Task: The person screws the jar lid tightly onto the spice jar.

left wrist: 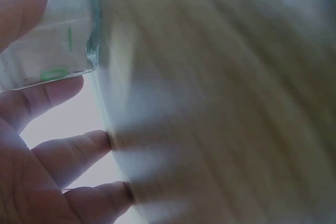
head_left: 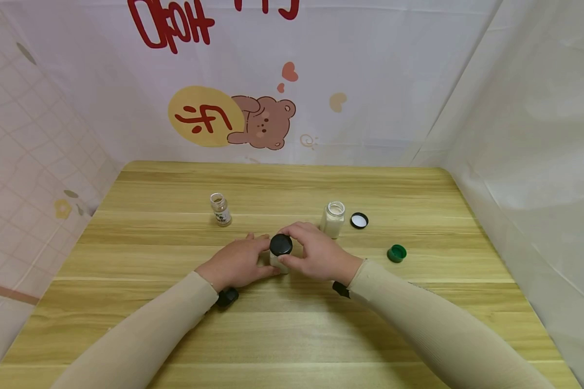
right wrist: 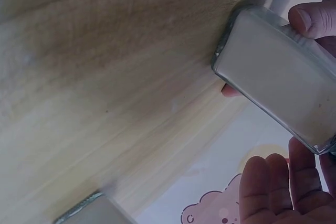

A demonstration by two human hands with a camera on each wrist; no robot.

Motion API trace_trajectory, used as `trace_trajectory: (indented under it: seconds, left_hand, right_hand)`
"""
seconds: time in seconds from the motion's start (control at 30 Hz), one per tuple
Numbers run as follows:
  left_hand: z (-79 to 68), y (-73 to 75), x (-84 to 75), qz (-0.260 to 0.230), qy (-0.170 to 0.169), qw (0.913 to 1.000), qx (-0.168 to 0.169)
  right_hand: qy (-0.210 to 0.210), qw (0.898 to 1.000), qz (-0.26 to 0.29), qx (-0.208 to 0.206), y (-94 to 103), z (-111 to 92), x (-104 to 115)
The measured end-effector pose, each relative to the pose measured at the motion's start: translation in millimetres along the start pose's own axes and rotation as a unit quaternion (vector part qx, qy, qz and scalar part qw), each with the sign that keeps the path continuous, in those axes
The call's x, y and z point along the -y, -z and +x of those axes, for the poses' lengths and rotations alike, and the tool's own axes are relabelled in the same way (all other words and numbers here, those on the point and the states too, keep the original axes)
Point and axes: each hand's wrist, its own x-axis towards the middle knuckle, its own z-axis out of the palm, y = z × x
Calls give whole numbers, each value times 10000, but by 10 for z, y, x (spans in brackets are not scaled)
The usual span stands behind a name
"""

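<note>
A square glass jar point(right wrist: 273, 77) with pale contents and a black lid point(head_left: 280, 245) stands on the table between both hands. My left hand point(head_left: 240, 262) grips the jar's body, thumb on the near side and a finger on the far side. In the left wrist view its other fingers spread below the glass jar point(left wrist: 58, 45), with green marks showing on the glass. From the right, my right hand point(head_left: 318, 251) holds the black lid between thumb and fingers. The lid sits on the jar's mouth.
Behind my right hand stands an uncapped glass jar point(head_left: 333, 220) of pale powder, beside an upturned black lid point(head_left: 359, 220). A green cap point(head_left: 396, 253) lies farther right. At the back left is a small uncapped bottle point(head_left: 221, 209) with a label. A printed cloth point(head_left: 370, 81) hangs behind the table.
</note>
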Motion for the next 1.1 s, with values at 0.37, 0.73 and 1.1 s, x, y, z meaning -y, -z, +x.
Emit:
trace_trajectory:
  seconds: [0.37,0.73,1.1]
  left_hand:
    - [-1,5,-5,15,73,10000,44]
    - [4,26,-23,20,19,10000,77]
    - [3,23,-15,-68,114,9999,74]
  right_hand:
    - [74,9999,80,-77,1,-4,6]
    - [174,9998,10,-46,16,-7,-7]
    - [239,9995,-196,52,36,-41,-24]
